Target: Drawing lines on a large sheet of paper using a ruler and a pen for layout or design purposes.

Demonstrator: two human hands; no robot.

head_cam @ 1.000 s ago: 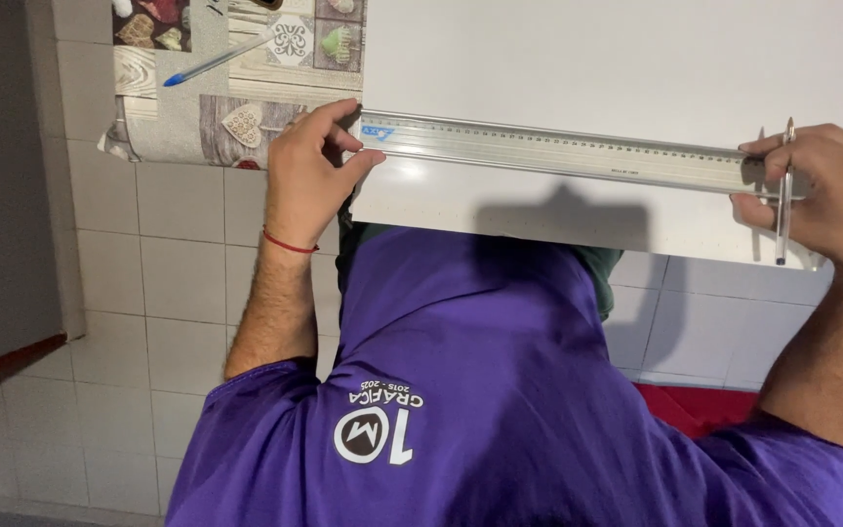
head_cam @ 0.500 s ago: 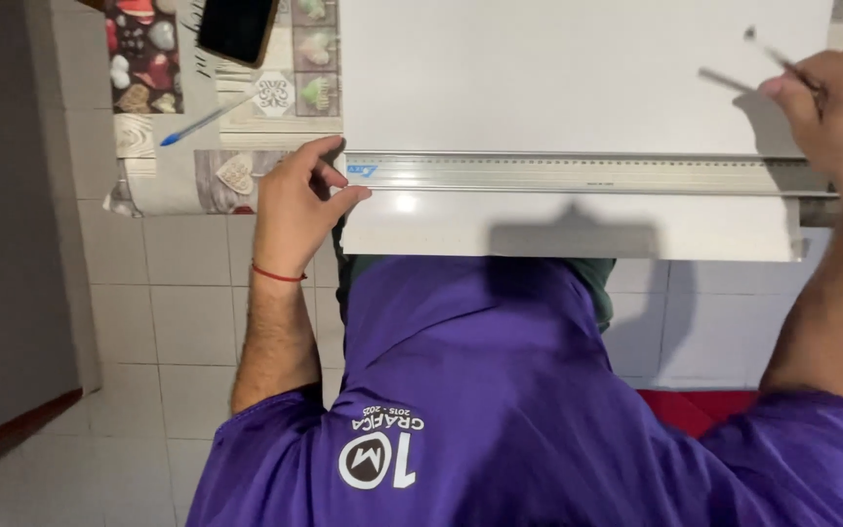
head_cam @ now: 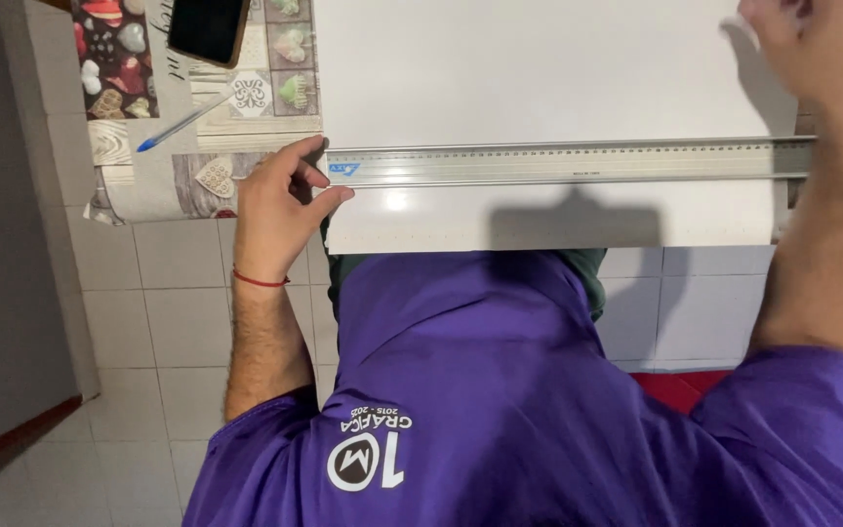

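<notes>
Head camera view, looking down past a purple shirt [head_cam: 500, 390] that fills the lower half of the frame.

A large white sheet [head_cam: 539, 78] lies on the surface across the upper middle and right of the frame, its near edge hanging just over the person's chest. A long metal ruler [head_cam: 558, 163] lies flat on the sheet, running straight from the left centre to the right edge of the frame.

The left hand [head_cam: 270, 210] sits at left centre, a thin red cord around its wrist. Its fingertips [head_cam: 329, 195] press on the left end of the ruler and the sheet's corner; the grip is loosely spread, fingers bent and resting on top rather than wrapped around anything.

The right hand [head_cam: 782, 24] is at the upper right corner, close to the camera, blurred and partly cut off by the frame. It hovers above the sheet, beyond the ruler's right end; how far its grip is open, or whether it holds something, cannot be told.

At upper left, a patterned cloth [head_cam: 129, 185] covers the surface. On it lie a blue pen [head_cam: 182, 122], set diagonally, and a dark phone [head_cam: 209, 29] at the top edge. Pale floor tiles [head_cam: 168, 293] show below the surface.
</notes>
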